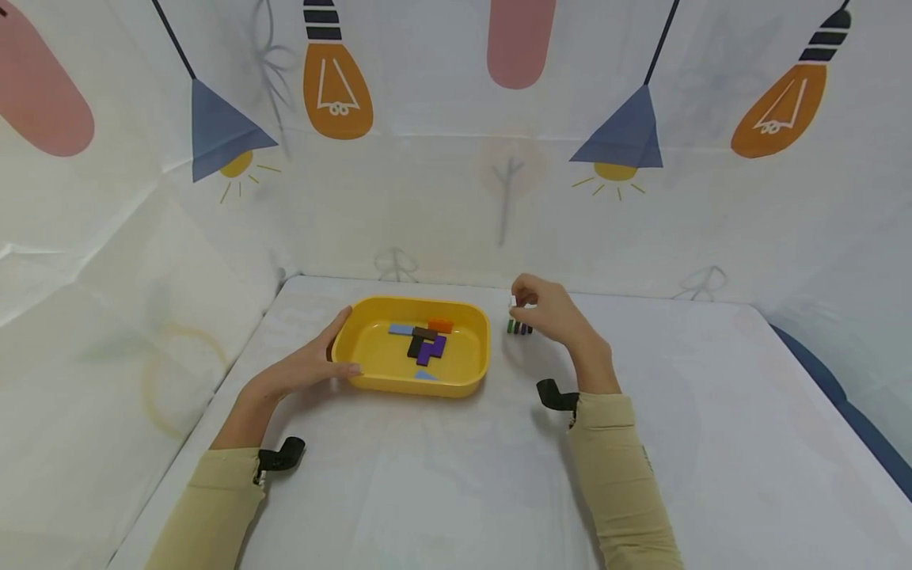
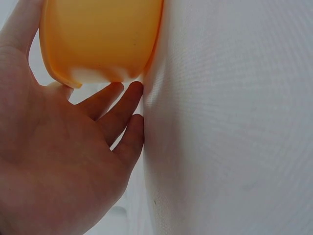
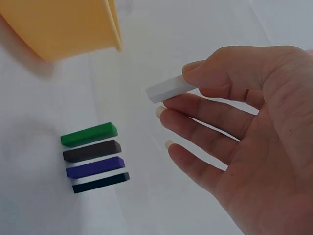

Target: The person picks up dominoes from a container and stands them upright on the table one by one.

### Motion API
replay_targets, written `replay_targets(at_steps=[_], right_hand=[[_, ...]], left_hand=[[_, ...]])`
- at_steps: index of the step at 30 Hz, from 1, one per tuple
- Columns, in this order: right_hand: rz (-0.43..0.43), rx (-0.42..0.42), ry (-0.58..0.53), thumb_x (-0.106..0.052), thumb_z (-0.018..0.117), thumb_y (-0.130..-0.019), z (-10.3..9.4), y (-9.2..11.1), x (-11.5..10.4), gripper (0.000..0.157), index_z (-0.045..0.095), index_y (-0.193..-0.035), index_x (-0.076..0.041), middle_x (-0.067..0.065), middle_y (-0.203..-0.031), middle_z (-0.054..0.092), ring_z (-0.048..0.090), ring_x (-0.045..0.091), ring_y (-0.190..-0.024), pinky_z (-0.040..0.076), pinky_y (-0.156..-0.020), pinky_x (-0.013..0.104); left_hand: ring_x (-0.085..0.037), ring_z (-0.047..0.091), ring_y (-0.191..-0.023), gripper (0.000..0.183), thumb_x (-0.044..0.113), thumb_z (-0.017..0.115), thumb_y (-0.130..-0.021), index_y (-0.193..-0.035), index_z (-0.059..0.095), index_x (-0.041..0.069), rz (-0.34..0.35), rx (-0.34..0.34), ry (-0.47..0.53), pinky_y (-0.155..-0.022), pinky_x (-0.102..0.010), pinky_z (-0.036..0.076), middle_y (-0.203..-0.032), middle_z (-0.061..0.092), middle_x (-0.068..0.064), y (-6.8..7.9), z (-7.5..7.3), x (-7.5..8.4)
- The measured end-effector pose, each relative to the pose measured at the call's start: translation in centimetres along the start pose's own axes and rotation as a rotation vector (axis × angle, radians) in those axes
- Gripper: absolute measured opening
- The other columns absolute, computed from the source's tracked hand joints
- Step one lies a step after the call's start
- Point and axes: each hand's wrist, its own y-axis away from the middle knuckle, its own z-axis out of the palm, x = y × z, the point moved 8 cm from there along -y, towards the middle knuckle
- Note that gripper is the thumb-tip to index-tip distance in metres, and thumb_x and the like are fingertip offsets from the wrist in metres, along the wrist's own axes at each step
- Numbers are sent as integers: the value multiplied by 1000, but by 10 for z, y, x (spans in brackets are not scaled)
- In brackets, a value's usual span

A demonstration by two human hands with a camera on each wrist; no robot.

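A shallow yellow tray point(image 1: 342, 348) stands on the white table, holding several small coloured pieces. My left hand point(image 1: 313, 356) grips its left end, the thumb over the near rim and the fingers against the end wall; in the left wrist view the fingertips of that hand point(image 2: 73, 142) meet the tray's wall point(image 2: 98, 44). To the right of the tray, my right hand point(image 1: 552, 313) pinches a short white rectangular stick point(image 3: 168, 89) between thumb and index finger, with the other fingers spread loosely. Beside it lies a row of similar sticks: green point(image 3: 89, 134), dark brown point(image 3: 93, 151), purple point(image 3: 96, 167) and dark blue-green point(image 3: 101, 182).
Inside the tray lie an orange piece point(image 1: 440, 325), a light blue strip point(image 1: 400, 329), a brown strip point(image 1: 425, 334), a black piece point(image 1: 415, 347), purple pieces point(image 1: 431, 349) and a light blue triangle point(image 1: 425, 375). A patterned white curtain point(image 1: 442, 190) hangs behind the table.
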Motion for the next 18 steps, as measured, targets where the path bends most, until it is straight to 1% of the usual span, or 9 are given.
replay_targets(at_steps=[7,14,18], right_hand=[[61,40,-21,-16,65,-90,-12,6,12,24,59,-112,-7,13,-111,64,61,30,-107,51,-91,47],[65,54,-32,-15,64,-90,-18,7,19,24,59,-112,-8,21,-116,63,61,32,-109,51,-92,48],[83,56,-35,-15,64,-90,-18,9,24,25,59,-113,-6,20,-116,63,61,33,-110,51,-90,48]], left_hand=[[-35,-3,-155,111,37,74,-87,-159,-10,36,3,3,-13,-119,-69,4,-169,-7,-4,0,-1,0],[-35,-2,-155,111,37,74,-87,-158,-11,36,6,4,-8,-119,-69,4,-169,-7,-3,0,-1,0],[-35,-2,-155,111,36,74,-87,-158,-11,36,0,1,-2,-119,-69,4,-169,-7,-3,1,0,0]])
